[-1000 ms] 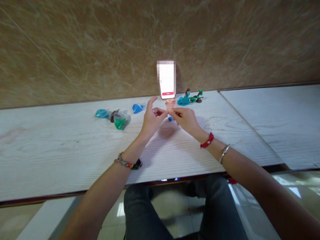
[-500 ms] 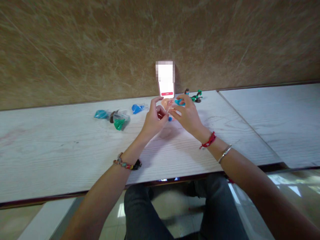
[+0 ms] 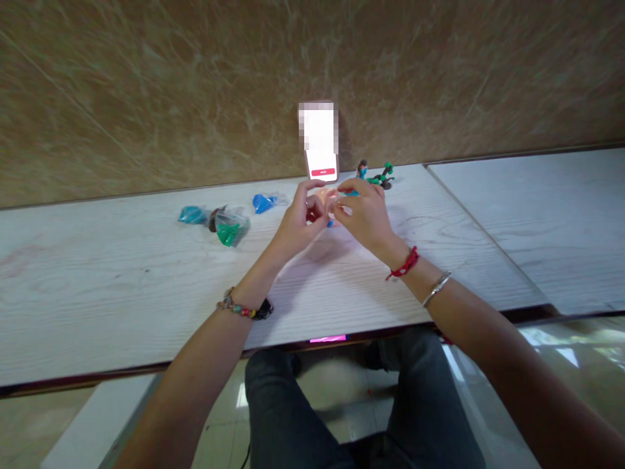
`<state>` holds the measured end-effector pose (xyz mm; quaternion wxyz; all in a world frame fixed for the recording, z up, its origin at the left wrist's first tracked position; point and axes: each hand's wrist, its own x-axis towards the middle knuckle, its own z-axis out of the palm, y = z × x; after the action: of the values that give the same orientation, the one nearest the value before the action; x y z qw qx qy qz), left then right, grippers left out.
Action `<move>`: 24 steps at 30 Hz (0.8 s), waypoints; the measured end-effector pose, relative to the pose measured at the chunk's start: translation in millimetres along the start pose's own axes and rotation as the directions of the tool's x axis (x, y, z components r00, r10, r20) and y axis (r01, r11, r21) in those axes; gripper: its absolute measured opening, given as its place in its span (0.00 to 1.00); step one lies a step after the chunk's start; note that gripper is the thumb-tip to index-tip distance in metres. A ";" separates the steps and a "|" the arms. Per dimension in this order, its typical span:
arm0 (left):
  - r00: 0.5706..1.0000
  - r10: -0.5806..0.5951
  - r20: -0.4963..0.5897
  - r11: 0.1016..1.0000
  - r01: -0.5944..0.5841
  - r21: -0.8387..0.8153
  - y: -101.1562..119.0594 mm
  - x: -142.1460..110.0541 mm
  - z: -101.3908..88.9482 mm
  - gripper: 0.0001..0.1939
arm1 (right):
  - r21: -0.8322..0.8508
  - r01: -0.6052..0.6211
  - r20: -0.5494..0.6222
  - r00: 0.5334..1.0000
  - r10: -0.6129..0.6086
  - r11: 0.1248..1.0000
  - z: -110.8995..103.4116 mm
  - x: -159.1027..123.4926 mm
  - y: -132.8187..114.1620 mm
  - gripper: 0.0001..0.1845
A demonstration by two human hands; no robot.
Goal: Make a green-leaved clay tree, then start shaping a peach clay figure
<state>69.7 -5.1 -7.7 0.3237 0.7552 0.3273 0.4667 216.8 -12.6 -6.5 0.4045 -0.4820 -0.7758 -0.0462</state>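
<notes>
My left hand [image 3: 297,221] and my right hand [image 3: 364,212] meet over the white wooden table [image 3: 122,286], fingers pinched together on a small clear bag of peach-coloured clay [image 3: 331,197]. A little blue clay ball [image 3: 331,223] lies on the table just under the hands. Behind my right hand stands a small clay figure in teal, green and brown [image 3: 375,175]. A phone [image 3: 321,143] with a lit white screen leans upright against the wall right behind the hands.
To the left lie small clear bags of clay: a teal one [image 3: 191,214], a green one with a brown lump [image 3: 228,229] and a blue one [image 3: 263,202]. A second table [image 3: 537,202] adjoins on the right. A brown marbled wall backs both.
My right hand has moved up and left to join the left hand on the peach clay bag, now covering the teal part of the figure. The view has shifted slightly.
</notes>
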 end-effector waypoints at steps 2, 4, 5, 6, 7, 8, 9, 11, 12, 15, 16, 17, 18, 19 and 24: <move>0.997 -0.025 -0.069 0.999 0.027 0.034 -1.4 1.4 -3.0 0.22 | 0.159 0.032 0.049 0.998 -0.040 0.987 -2.9 1.5 2.1 0.07; 0.988 -0.037 -0.152 0.996 0.049 0.076 -2.3 3.1 -8.0 0.20 | 0.305 0.049 0.061 0.996 -0.071 0.951 -7.0 3.3 3.7 0.06; 0.980 -0.037 -0.195 0.993 0.058 0.102 -2.2 3.9 -11.0 0.19 | 0.369 0.034 0.045 0.998 -0.055 0.929 -8.7 4.3 4.6 0.05; 0.970 -0.034 -0.242 0.988 0.068 0.136 -1.9 4.4 -14.2 0.17 | 0.433 0.005 0.021 1.000 -0.015 0.901 -9.6 5.1 6.0 0.05; 0.956 -0.030 -0.290 0.980 0.086 0.181 -1.5 4.6 -17.4 0.16 | 0.501 -0.036 0.006 0.999 0.038 0.865 -9.5 5.9 8.0 0.05; 0.942 -0.026 -0.335 0.965 0.111 0.239 -1.4 4.5 -20.5 0.15 | 0.571 -0.088 0.014 0.995 0.098 0.816 -8.3 6.6 10.9 0.06; 0.929 -0.025 -0.369 0.941 0.146 0.306 -1.8 4.1 -23.5 0.13 | 0.637 -0.152 0.052 0.987 0.154 0.756 -6.2 7.1 14.7 0.07; 0.931 -0.064 -0.360 0.873 0.227 0.431 -4.5 2.9 -28.5 0.11 | 0.730 -0.299 0.203 0.954 0.222 0.615 -0.2 7.4 24.0 0.11; 0.944 -0.114 -0.309 0.842 0.257 0.475 -6.6 2.4 -30.3 0.09 | 0.748 -0.365 0.291 0.931 0.221 0.555 2.9 7.3 29.0 0.13; 0.953 -0.295 -0.067 0.801 0.285 0.527 -11.4 2.7 -32.1 0.02 | 0.760 -0.455 0.444 0.885 0.140 0.464 8.2 5.8 41.3 0.19; 0.951 -0.308 -0.025 0.802 0.273 0.530 -11.3 3.2 -31.4 0.04 | 0.767 -0.457 0.461 0.881 0.109 0.450 8.4 5.1 43.9 0.20; 0.958 -0.285 -0.018 0.812 0.251 0.527 -10.1 3.8 -30.1 0.06 | 0.776 -0.456 0.474 0.878 0.076 0.436 7.7 4.5 45.6 0.20; 0.972 -0.233 -0.037 0.832 0.219 0.510 -7.6 4.2 -28.1 0.06 | 0.783 -0.456 0.487 0.873 0.040 0.423 6.6 4.0 46.5 0.21; 0.984 -0.165 -0.069 0.864 0.178 0.472 -4.3 4.3 -25.4 0.06 | 0.786 -0.459 0.503 0.864 0.003 0.414 5.3 3.6 46.8 0.21; 0.997 0.044 -0.059 0.977 -0.031 0.210 13.4 -2.0 -3.5 0.07 | 0.761 -0.446 0.522 0.852 -0.037 0.471 3.4 3.9 43.4 0.21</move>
<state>68.4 -13.8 3.2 0.2230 0.7759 0.3704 0.4595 248.0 14.8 -20.0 0.3913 -0.3025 -0.6994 0.5160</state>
